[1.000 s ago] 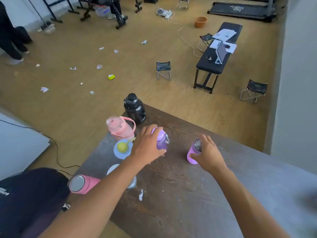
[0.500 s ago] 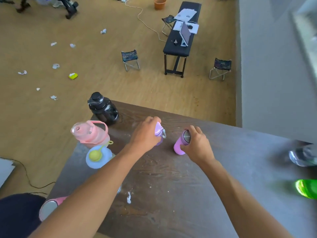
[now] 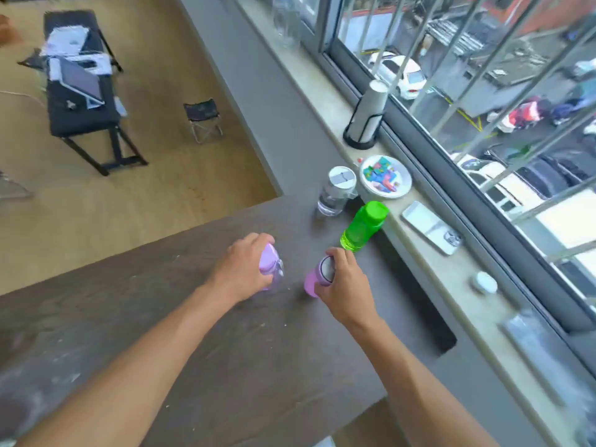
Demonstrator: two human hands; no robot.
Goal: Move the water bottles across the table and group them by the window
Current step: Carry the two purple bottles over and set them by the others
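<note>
Both bottles now nearer the window (image 3: 451, 91), each hand's grip from above.

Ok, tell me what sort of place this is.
Probably an upper-floor room used as a makeshift workspace. A barred window looks down on parked cars; a black bench holding a tablet stands on the floor beside a folding stool.

Your left hand (image 3: 240, 272) and right hand (image 3: 343, 287) each grip a bottle side by side over the table (image 3: 193, 333), the lidded bottle (image 3: 270, 265) left of the tumbler (image 3: 317, 275). Beyond them, near the windowsill (image 3: 419, 253), stand a capped bottle (image 3: 364, 227) and, farther back, a clear bottle (image 3: 337, 191). On the sill lie a plate (image 3: 385, 177), a phone (image 3: 430, 227) and a cup holder (image 3: 367, 116).
</note>
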